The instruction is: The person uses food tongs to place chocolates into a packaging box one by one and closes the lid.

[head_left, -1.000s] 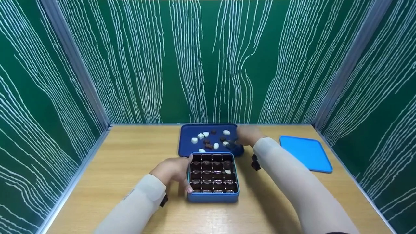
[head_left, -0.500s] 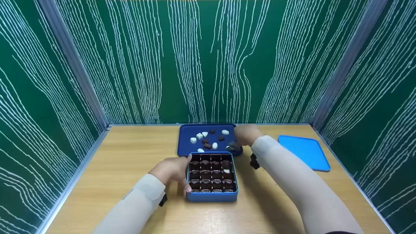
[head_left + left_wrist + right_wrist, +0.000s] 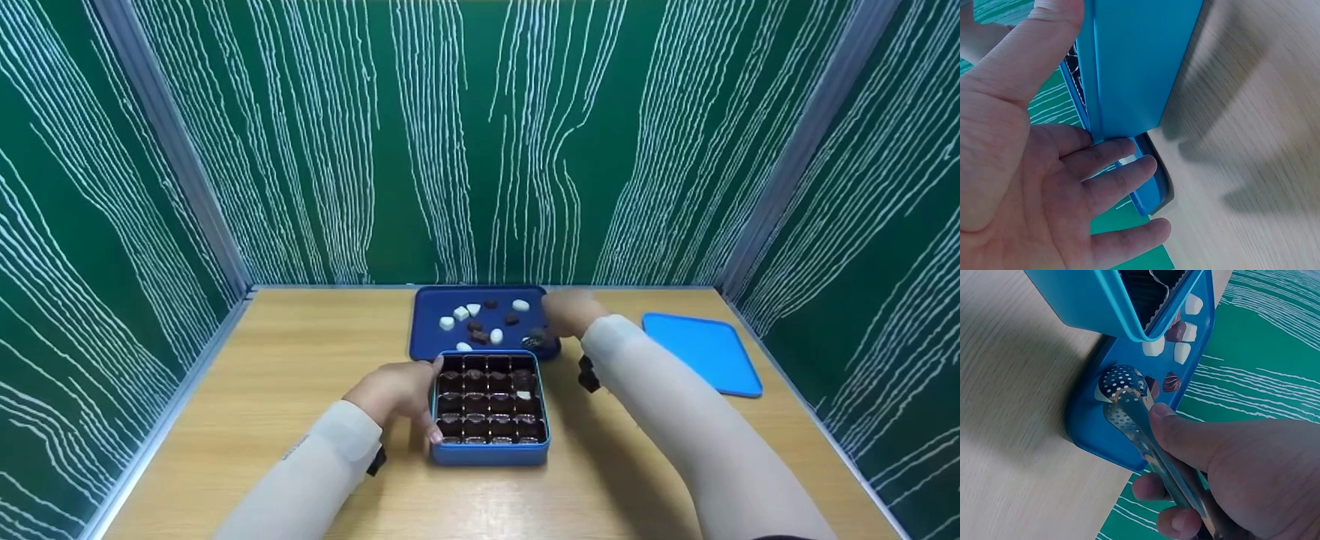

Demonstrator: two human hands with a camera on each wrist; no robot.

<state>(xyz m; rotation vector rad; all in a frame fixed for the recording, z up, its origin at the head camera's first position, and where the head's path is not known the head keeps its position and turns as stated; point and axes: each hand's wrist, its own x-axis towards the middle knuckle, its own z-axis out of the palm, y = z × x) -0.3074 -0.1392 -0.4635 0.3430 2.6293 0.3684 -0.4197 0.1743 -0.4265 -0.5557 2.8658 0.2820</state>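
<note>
My right hand [image 3: 1264, 467] grips metal tongs [image 3: 1148, 433] with perforated round ends, thumb on one arm and fingers curled beneath. The tongs' ends are low over the right part of the dark blue tray [image 3: 431, 349], with the edge of a white chocolate [image 3: 1102, 395] showing at them. My left hand [image 3: 397, 391] rests against the left side of a blue box [image 3: 491, 454], its thumb at the near corner and index finger at the far corner. In the left wrist view the other fingers are extended loosely. Inside the box, a brown divided insert [image 3: 489, 409] has a white piece [image 3: 523, 394] in a right-hand compartment.
Several white chocolates [image 3: 461, 313] and brown chocolates [image 3: 478, 337] lie spread on the tray behind the box. A light blue lid [image 3: 701, 352] lies flat at the right of the wooden table [image 3: 322, 330]. Green patterned walls [image 3: 480, 150] enclose the table's back and sides.
The tongs have shifted slightly nearer me over the tray, and their ends now cover the white chocolate that showed beside them. The left hand and the box stay in place.
</note>
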